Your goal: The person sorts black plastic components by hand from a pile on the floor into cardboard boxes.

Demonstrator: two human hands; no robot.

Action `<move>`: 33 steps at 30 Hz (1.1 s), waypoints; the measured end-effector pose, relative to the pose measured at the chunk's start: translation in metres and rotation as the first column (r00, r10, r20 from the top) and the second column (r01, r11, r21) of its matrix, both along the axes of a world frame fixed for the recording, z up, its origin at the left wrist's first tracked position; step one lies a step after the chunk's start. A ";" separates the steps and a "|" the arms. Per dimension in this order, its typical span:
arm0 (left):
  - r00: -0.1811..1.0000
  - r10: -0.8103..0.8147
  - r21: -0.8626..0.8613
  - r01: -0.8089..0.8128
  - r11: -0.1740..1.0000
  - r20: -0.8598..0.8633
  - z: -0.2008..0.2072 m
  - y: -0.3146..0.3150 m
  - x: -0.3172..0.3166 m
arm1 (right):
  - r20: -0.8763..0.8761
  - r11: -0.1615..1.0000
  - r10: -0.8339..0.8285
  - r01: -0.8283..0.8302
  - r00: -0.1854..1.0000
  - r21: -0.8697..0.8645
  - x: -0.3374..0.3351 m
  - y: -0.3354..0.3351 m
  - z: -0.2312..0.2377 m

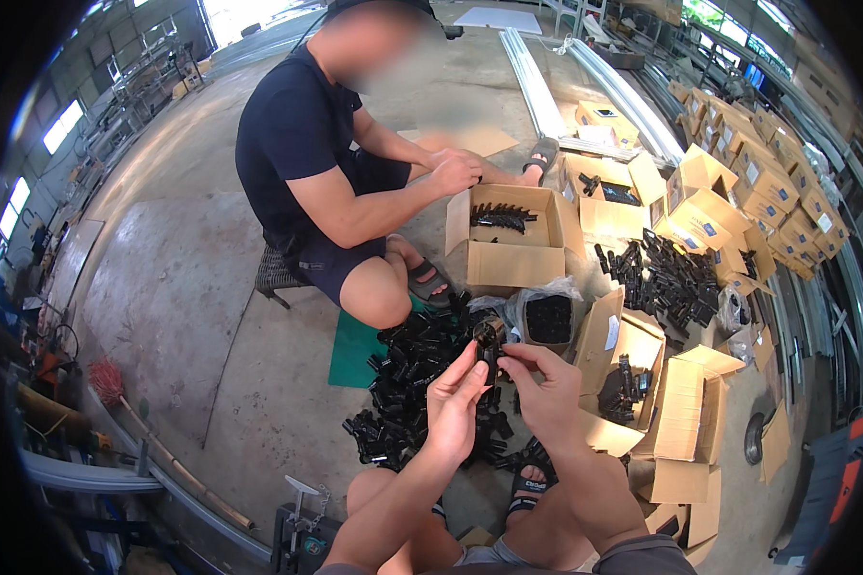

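Both my hands are raised over a heap of black plastic fittings on the floor. My left hand pinches a black plastic fitting with a round ring-like top, thumb and fingers closed on its lower part. At the fitting's right side, my right hand has its thumb and index finger pressed together. Whether those fingertips grip the fitting itself or a small piece on it is hidden. Just beyond the hands, a plastic-lined box contains small black parts.
A co-worker sits on a low stool opposite, hands over an open carton with black fittings lined up inside. More open cartons stand on the right, near another black heap. A broom lies on the left.
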State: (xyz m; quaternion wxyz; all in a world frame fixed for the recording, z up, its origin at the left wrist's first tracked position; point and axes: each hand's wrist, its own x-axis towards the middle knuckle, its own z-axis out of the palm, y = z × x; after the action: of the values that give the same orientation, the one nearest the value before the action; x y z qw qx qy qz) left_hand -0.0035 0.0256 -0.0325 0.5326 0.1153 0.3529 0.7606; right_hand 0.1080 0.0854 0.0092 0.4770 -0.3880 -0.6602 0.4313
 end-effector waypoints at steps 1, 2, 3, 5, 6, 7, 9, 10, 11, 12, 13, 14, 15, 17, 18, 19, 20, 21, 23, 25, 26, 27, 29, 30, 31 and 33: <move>1.000 -0.003 -0.005 0.003 1.000 -0.010 -0.001 0.000 0.000 | -0.001 1.000 -0.010 0.010 1.000 -0.004 -0.001 0.000 0.000; 1.000 -0.007 -0.009 0.006 1.000 -0.019 -0.001 0.001 0.001 | -0.001 1.000 -0.020 0.020 1.000 -0.008 0.000 0.001 0.000; 1.000 -0.009 -0.012 0.009 1.000 -0.030 0.000 0.001 0.000 | 0.005 1.000 -0.025 0.025 1.000 -0.011 0.000 0.001 0.000; 1.000 -0.008 -0.014 0.008 1.000 -0.024 -0.002 0.002 0.002 | 0.017 0.999 -0.035 0.035 0.999 -0.016 0.001 0.002 -0.001; 1.000 -0.001 -0.011 0.001 1.000 -0.028 -0.003 0.001 0.000 | 0.018 0.999 -0.040 0.041 0.999 -0.030 0.000 0.001 -0.001; 1.000 -0.006 0.000 0.006 1.000 -0.018 -0.004 0.000 0.001 | 0.019 0.998 -0.045 0.046 0.999 -0.044 0.000 0.000 -0.001; 1.000 -0.010 0.033 0.011 0.999 -0.014 -0.006 0.002 0.004 | 0.008 0.996 -0.052 0.052 0.999 -0.074 0.001 0.002 -0.001; 1.000 0.003 0.015 -0.002 1.000 -0.029 -0.005 0.003 0.006 | 0.005 0.994 -0.055 0.055 0.998 -0.096 0.003 0.002 -0.003; 0.997 0.025 -0.001 -0.025 1.000 -0.078 -0.002 -0.002 0.004 | -0.008 0.992 -0.042 0.041 0.999 -0.120 0.000 0.000 -0.003; 0.994 0.020 0.004 -0.019 1.000 -0.103 -0.002 -0.001 0.005 | -0.005 0.993 -0.048 0.047 0.999 -0.105 0.001 0.000 -0.004; 0.991 0.015 0.008 -0.014 1.000 -0.129 0.000 -0.001 0.005 | 0.002 0.994 -0.049 0.049 0.999 -0.098 0.002 0.000 -0.005; 0.987 0.025 0.026 -0.021 0.999 -0.157 0.003 -0.001 0.005 | 0.008 0.995 -0.049 0.050 0.999 -0.091 0.001 0.000 -0.005; 0.985 0.014 0.019 -0.011 1.000 -0.170 0.002 -0.001 0.006 | 0.022 0.995 -0.056 0.058 0.998 -0.085 0.002 0.000 -0.007; 0.981 0.018 0.022 -0.013 1.000 -0.193 0.004 0.000 0.007 | 0.032 0.996 -0.056 0.058 0.998 -0.061 0.002 0.001 -0.007; 0.981 0.018 0.019 -0.015 1.000 -0.194 0.005 -0.001 0.007 | 0.043 0.997 -0.049 0.051 0.998 -0.054 0.003 -0.001 -0.005; 0.980 0.018 0.016 -0.015 1.000 -0.196 0.005 -0.003 0.007 | 0.054 0.998 -0.043 0.046 0.998 -0.047 0.003 -0.002 -0.002; 0.980 0.017 0.013 -0.015 1.000 -0.199 0.006 -0.004 0.006 | 0.082 0.999 -0.041 0.042 0.996 -0.006 0.002 -0.004 0.001; 0.979 0.016 0.015 -0.014 1.000 -0.203 0.005 -0.004 0.007 | 0.114 0.999 -0.044 0.040 0.992 0.036 0.001 -0.004 0.004; 0.977 0.014 0.018 -0.010 1.000 -0.213 0.003 -0.004 0.007 | 0.160 0.996 -0.039 0.026 0.986 0.086 0.001 -0.004 0.005; 0.977 -0.008 0.019 0.012 1.000 -0.211 0.002 -0.004 0.008 | 0.191 0.995 -0.026 0.006 0.981 0.103 0.003 -0.001 0.003; 0.977 -0.019 0.019 0.023 1.000 -0.210 0.002 -0.004 0.008 | 0.205 0.992 -0.010 -0.016 0.979 0.122 0.004 0.000 0.000; 0.978 -0.006 0.029 0.012 0.999 -0.210 0.002 -0.003 0.009 | 0.221 0.990 0.007 -0.038 0.975 0.139 0.007 0.002 -0.004; 0.977 0.021 0.051 -0.010 0.999 -0.210 0.002 -0.002 0.009 | 0.250 0.987 0.037 -0.074 0.968 0.141 0.008 0.001 -0.002; 0.979 0.018 0.046 -0.009 0.999 -0.203 0.001 -0.002 0.008 | 0.261 0.988 0.053 -0.088 0.964 0.125 0.007 -0.001 0.006; 0.981 0.016 0.041 -0.008 0.999 -0.195 0.001 -0.002 0.006 | 0.271 0.989 0.069 -0.102 0.960 0.108 0.007 -0.002 0.010; 0.981 0.008 0.034 -0.002 0.999 -0.192 0.002 -0.003 0.004 | 0.250 0.984 0.084 -0.120 0.965 0.132 0.007 -0.001 0.006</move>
State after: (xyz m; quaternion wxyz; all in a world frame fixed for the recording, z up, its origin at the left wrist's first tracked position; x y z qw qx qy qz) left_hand 0.0003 0.0230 -0.0309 0.4920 0.1962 0.3902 0.7531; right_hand 0.1149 0.0841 0.0155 0.3969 -0.3671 -0.7627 0.3550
